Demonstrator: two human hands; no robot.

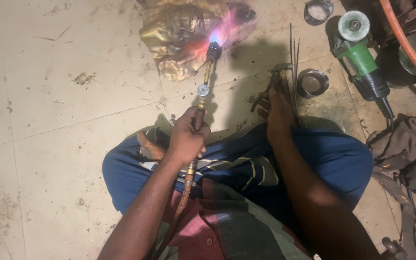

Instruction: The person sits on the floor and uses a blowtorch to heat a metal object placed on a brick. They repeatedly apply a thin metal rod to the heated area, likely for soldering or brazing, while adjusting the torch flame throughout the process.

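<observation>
Torch (pixel 203 91) lit, flame on brass sheet (pixel 188 33) at floor's far edge: heating step. Left hand (pixel 187 139) fisted round torch handle. Right hand (pixel 279 113) clamps pliers (pixel 273 84); next likely needs filler rods (pixel 293 53).

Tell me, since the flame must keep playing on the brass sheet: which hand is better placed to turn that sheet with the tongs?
Probably the right hand: it already rests on the tongs beside the brass sheet. The left hand is closed around the lit torch.
</observation>
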